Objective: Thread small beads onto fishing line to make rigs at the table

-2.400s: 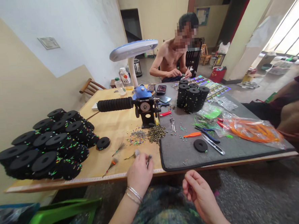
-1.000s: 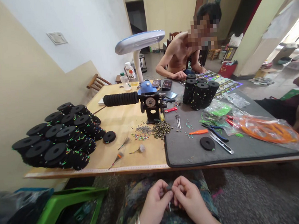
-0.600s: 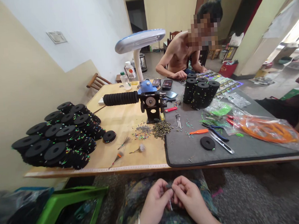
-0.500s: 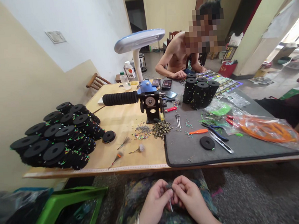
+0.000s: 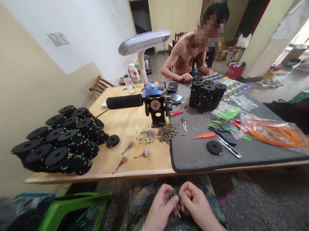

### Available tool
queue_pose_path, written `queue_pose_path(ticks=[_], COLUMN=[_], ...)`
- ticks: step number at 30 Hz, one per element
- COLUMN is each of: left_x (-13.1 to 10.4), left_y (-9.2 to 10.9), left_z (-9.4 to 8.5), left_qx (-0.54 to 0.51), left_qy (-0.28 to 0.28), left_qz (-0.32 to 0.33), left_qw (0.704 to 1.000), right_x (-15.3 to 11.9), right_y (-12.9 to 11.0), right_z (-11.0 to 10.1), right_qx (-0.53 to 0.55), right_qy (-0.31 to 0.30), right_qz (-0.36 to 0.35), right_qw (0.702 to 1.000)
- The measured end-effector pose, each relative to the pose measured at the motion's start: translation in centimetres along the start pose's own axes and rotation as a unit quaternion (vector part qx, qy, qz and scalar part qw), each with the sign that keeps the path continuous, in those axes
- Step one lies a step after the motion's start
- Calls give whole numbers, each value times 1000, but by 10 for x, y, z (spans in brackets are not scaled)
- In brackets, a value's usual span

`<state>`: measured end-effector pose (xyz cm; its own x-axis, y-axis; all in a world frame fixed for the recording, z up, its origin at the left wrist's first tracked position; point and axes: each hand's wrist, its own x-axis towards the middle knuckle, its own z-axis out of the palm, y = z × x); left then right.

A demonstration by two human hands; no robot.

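Observation:
Over my lap, my left hand (image 5: 161,207) pinches a small slender piece with a thin pale stem (image 5: 179,213) poking out below the thumb. Its dark upper end is blurred between the fingertips. Close beside it is my right hand (image 5: 196,203), thumb and index finger pressed together. Whatever those fingers hold is too small to make out. Both hands are below the table's front edge. On the table (image 5: 153,161) ahead lie a few feathery tufts (image 5: 122,160), a heap of tiny dark-and-gold beads (image 5: 167,132) and a black foam ring (image 5: 214,147).
Stacked black foam spools (image 5: 60,156) fill the table's left side; more spools (image 5: 208,94) stand at the back right. A winding device (image 5: 156,108) and lamp (image 5: 144,41) rise mid-table. Snips (image 5: 228,147), pliers (image 5: 224,136) and bagged orange tubing (image 5: 276,132) lie right. A person (image 5: 185,58) sits opposite.
My right fingertips have drawn slightly away from my left ones. The pale stem has tilted a little to the right. The person opposite has shifted their head slightly.

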<state>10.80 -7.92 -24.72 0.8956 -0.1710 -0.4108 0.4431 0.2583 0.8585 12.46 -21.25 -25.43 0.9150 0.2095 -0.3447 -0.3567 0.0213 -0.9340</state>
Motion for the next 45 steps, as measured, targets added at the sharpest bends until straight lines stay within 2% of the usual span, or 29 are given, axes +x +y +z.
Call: queue_pose_path(ticks=[6, 15, 29, 36, 45], left_x=[4, 7, 6, 5, 3], left_y=[-1, -1, 12, 11, 15], left_z=[2, -2, 0, 0, 1], left_qx=[-35, -2, 115, 139, 225], left_qy=[-21, 42, 66, 73, 96], left_qz=[-23, -25, 44, 75, 140], left_qw=[999, 999, 990, 985, 959], right_x=[-1, -6, -7, -5, -2], right_y=[-1, 0, 0, -1, 1], right_z=[-2, -7, -3, -3, -4], right_qx=[13, -4, -19, -13, 7], right_qy=[-7, -25, -57, -59, -60], right_qz=[9, 59, 71, 86, 102], right_qw=[1000, 998, 996, 994, 993])
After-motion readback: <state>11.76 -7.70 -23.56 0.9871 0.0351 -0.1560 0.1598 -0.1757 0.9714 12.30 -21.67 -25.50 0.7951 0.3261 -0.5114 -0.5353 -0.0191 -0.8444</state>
